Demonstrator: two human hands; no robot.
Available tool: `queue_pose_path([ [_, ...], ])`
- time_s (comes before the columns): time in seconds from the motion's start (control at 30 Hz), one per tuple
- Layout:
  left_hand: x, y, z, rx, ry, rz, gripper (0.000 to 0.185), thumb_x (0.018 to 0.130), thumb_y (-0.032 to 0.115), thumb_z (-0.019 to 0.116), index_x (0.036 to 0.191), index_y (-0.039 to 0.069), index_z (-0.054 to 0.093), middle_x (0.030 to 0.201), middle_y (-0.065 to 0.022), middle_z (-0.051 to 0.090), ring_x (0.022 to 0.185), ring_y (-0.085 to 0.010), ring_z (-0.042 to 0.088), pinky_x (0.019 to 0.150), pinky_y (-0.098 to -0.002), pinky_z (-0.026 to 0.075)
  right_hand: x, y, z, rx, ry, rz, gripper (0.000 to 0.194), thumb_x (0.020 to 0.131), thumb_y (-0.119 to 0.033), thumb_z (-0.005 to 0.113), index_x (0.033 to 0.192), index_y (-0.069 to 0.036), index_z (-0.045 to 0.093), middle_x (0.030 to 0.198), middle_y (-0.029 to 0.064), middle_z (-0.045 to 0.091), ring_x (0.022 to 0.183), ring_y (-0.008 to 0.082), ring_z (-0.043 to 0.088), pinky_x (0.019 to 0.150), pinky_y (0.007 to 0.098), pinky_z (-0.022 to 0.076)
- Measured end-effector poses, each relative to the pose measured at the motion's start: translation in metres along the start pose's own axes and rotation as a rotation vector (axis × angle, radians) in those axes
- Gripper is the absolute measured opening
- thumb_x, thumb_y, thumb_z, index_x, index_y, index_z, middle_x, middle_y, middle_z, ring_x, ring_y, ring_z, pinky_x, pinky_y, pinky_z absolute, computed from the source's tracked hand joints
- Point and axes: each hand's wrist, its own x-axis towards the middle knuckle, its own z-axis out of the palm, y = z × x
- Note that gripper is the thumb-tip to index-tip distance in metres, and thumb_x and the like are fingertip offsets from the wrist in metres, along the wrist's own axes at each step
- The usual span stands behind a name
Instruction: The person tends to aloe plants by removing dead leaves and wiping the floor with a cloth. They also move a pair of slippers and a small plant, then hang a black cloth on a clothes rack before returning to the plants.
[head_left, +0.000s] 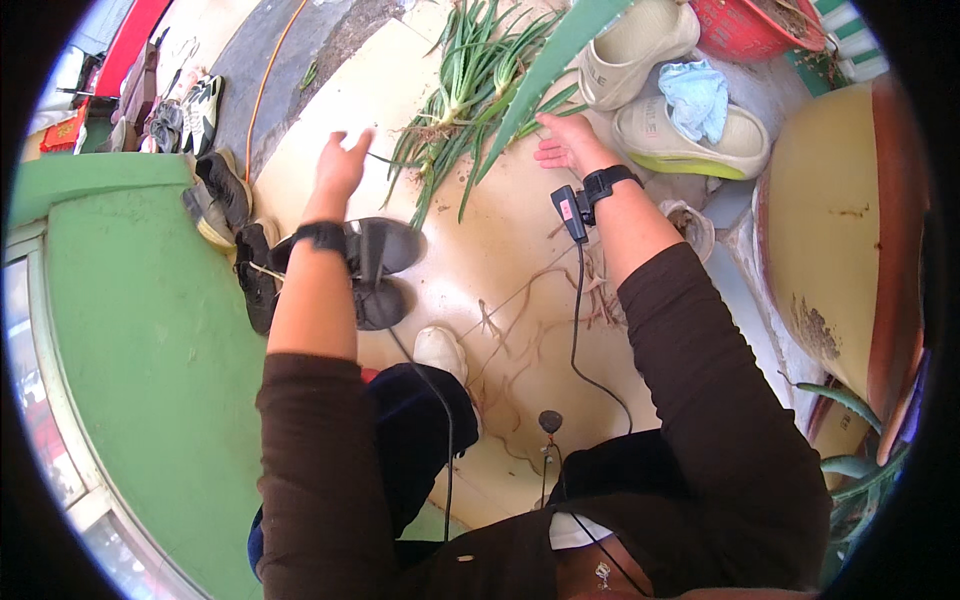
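Observation:
Several uprooted aloe-like plants (457, 90) lie heaped on the pale tiled floor, with long narrow green leaves and brownish roots. My left hand (341, 165) hangs left of the heap, thumb and fingers apart. One thin leaf tip stretches toward it; whether they touch I cannot tell. To the right of the heap, my right hand (568, 142) is spread with its palm partly showing and nothing in it. Its fingers are close to the leaf ends. A large toothed aloe leaf (544, 79) crosses the view from the top, nearer the camera, hiding part of the heap.
Grey shoes (386, 247) stand below my left hand. Beige slides (690, 142), one with a blue cloth (694, 97) on it, lie right of my right hand. Dry, stringy roots (517, 330) litter the floor. A large yellow-brown pot (817, 232) bounds the right, a green wall (142, 322) the left.

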Motion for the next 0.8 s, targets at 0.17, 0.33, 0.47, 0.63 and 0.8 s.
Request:
queue_pose_path([
  [0.17, 0.051, 0.061, 0.076, -0.078, -0.164, 0.068, 0.084, 0.074, 0.056, 0.052, 0.127, -0.006, 0.030, 0.120, -0.0291, 0.044, 0.115, -0.0367, 0.041, 0.095, -0.0369, 0.034, 0.021, -0.004, -0.004, -0.113, 0.031, -0.026, 0.050, 0.079, -0.027, 0.062, 0.110, 0.007, 0.043, 0.097, 0.0242, 0.054, 0.076, 0.0363, 0.060, 0.060, 0.0445, 0.0528],
  [0.33, 0.058, 0.049, 0.133, -0.054, -0.401, 0.083, 0.085, 0.075, 0.064, 0.043, 0.137, 0.013, 0.015, 0.132, -0.0266, 0.028, 0.124, -0.0404, 0.025, 0.102, -0.0423, 0.023, 0.040, -0.004, -0.008, -0.253, 0.014, -0.037, 0.044, 0.080, -0.026, 0.060, 0.106, 0.007, 0.046, 0.086, 0.0210, 0.057, 0.066, 0.0307, 0.062, 0.055, 0.0396, 0.0531],
  [0.47, 0.027, 0.043, 0.142, 0.060, -0.420, 0.197, 0.079, 0.077, 0.060, 0.043, 0.135, 0.011, 0.020, 0.120, -0.0277, 0.041, 0.115, -0.0406, 0.038, 0.097, -0.0436, 0.030, 0.035, -0.007, -0.006, -0.140, -0.180, 0.002, 0.052, 0.080, -0.035, 0.057, 0.114, 0.002, 0.043, 0.104, 0.0211, 0.052, 0.082, 0.0307, 0.059, 0.073, 0.0417, 0.0488],
  [0.63, -0.052, 0.053, 0.152, -0.250, -0.189, 0.506, 0.068, 0.073, 0.039, 0.062, 0.118, -0.006, 0.038, 0.101, -0.0316, 0.050, 0.097, -0.0437, 0.049, 0.084, -0.0432, 0.040, 0.013, 0.006, 0.010, 0.006, -0.320, -0.101, 0.047, 0.076, -0.044, 0.060, 0.108, -0.011, 0.053, 0.095, 0.0066, 0.060, 0.081, 0.0191, 0.059, 0.069, 0.0347, 0.0470],
  [0.8, -0.088, 0.058, 0.142, -0.864, -0.380, -0.250, 0.060, 0.079, 0.039, 0.059, 0.120, 0.002, 0.037, 0.104, -0.0140, 0.053, 0.089, -0.0208, 0.054, 0.075, -0.0325, 0.045, 0.002, 0.033, 0.011, -0.108, -0.383, -0.113, 0.048, 0.077, -0.040, 0.062, 0.107, -0.004, 0.052, 0.090, 0.0074, 0.060, 0.077, 0.0166, 0.060, 0.062, 0.0355, 0.0500],
])
